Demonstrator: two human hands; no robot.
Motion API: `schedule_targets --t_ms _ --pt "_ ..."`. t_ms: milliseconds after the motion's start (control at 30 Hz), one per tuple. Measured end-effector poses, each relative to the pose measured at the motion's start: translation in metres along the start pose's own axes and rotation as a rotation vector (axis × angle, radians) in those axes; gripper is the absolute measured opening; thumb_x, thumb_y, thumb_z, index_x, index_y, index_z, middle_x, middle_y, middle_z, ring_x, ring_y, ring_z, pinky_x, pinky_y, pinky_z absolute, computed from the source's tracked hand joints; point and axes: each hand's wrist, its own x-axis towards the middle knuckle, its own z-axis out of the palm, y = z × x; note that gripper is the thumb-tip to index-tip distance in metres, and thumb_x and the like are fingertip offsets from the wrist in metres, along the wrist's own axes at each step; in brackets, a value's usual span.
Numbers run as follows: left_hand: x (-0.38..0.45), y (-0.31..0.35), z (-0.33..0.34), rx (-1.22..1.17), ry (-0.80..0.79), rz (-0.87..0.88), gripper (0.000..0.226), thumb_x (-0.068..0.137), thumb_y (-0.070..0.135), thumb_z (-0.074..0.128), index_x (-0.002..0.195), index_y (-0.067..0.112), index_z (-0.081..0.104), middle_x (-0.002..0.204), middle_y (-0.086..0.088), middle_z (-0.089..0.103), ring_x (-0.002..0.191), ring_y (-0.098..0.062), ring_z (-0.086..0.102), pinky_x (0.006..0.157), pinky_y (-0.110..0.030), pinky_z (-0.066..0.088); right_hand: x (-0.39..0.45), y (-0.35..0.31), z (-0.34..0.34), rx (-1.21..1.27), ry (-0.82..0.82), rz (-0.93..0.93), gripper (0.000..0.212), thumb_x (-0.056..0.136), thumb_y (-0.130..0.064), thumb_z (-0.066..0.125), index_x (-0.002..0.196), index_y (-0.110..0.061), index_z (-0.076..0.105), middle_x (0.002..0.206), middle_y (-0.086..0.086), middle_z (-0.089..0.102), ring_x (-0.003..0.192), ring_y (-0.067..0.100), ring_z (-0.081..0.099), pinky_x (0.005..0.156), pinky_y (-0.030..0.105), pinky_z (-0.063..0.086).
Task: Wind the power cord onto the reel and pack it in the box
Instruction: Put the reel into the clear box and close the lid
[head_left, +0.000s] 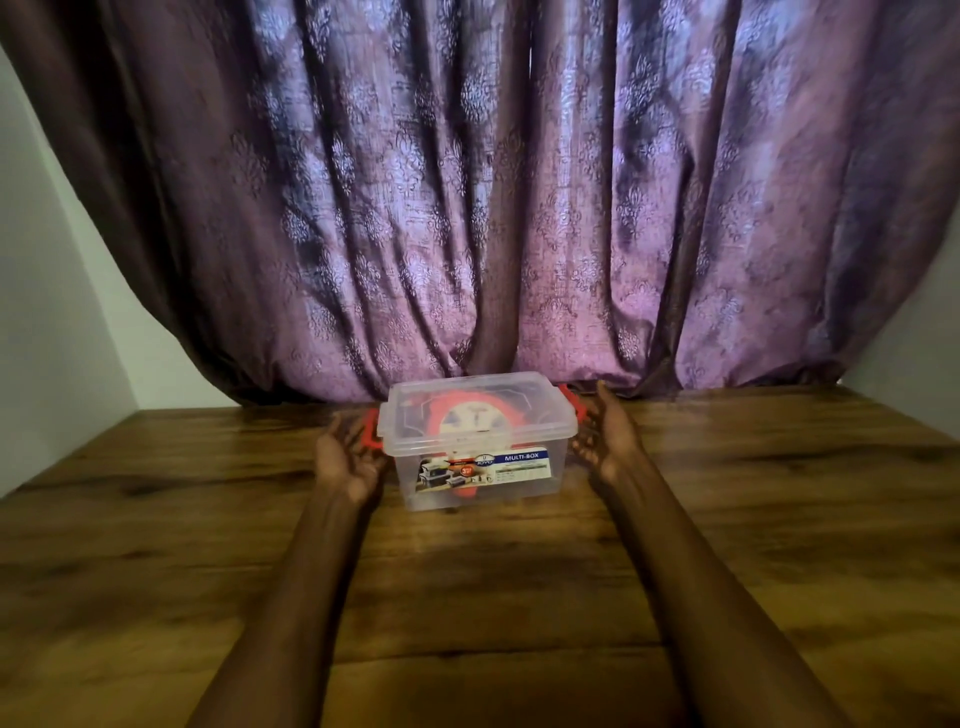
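A clear plastic box (524, 493) with a clear lid and red side clips stands on the wooden table (156, 545), near its far edge. Through the lid and walls I see an orange cord reel (467, 413) with a pale centre lying inside. My left hand (345, 460) is just left of the box, palm facing it, fingers relaxed near the left red clip (370, 435). My right hand (608, 434) is at the box's right side, palm inward, fingers relaxed by the right red clip (571, 402). Neither hand grips anything.
A purple patterned curtain (493, 208) hangs right behind the box and touches the table's far edge. White walls stand at both sides. The wooden tabletop stretches wide to the left, right and front of the box.
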Motion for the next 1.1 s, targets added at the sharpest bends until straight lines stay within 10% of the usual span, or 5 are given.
schedule_targets --t_ms 133,333,600,967,1100 --pt "-0.003 -0.007 0.002 -0.024 -0.036 0.153 0.033 0.105 0.033 0.041 0.114 0.011 0.063 0.129 -0.010 0.062 0.115 -0.021 0.063 0.100 -0.034 0.050 -0.004 0.008 0.006 0.013 -0.028 -0.077 0.048 0.091 -0.063 0.052 0.096 -0.021 0.076 0.066 -0.010 0.070 0.055 0.006 0.060 0.050 0.023 0.040" --pt "-0.014 -0.028 0.013 0.059 -0.149 0.203 0.038 0.102 0.042 0.047 0.106 0.018 0.077 0.113 -0.003 0.075 0.108 -0.020 0.067 0.094 -0.035 0.053 -0.020 0.020 0.020 0.104 -0.258 -0.061 0.055 0.093 -0.050 0.057 0.129 -0.010 0.066 0.130 0.020 0.065 0.122 0.039 0.057 0.111 0.055 0.040" --pt "-0.018 -0.034 0.018 0.202 -0.258 0.280 0.031 0.089 0.006 0.050 0.115 0.021 0.056 0.130 -0.025 0.061 0.115 -0.053 0.057 0.095 -0.082 0.035 -0.020 0.019 0.023 0.008 -0.295 -0.152 0.048 0.079 -0.019 0.058 0.127 -0.019 0.062 0.117 0.021 0.068 0.097 0.041 0.064 0.088 0.059 0.050" --pt "-0.009 -0.030 0.022 0.233 -0.270 0.183 0.066 0.078 0.021 0.061 0.142 0.033 0.052 0.133 -0.018 0.064 0.120 -0.051 0.058 0.095 -0.074 0.044 -0.015 0.015 0.036 0.013 -0.312 -0.232 0.045 0.076 -0.006 0.050 0.109 -0.030 0.069 0.114 0.014 0.068 0.102 0.036 0.060 0.092 0.055 0.043" --pt "-0.011 -0.030 0.012 0.439 -0.226 0.396 0.042 0.101 0.022 0.048 0.143 0.023 0.052 0.141 -0.014 0.058 0.130 -0.040 0.054 0.109 -0.064 0.040 -0.022 0.027 0.031 -0.393 0.098 -0.573 0.034 0.100 -0.025 0.042 0.126 -0.017 0.063 0.130 0.011 0.062 0.120 0.033 0.057 0.105 0.051 0.044"
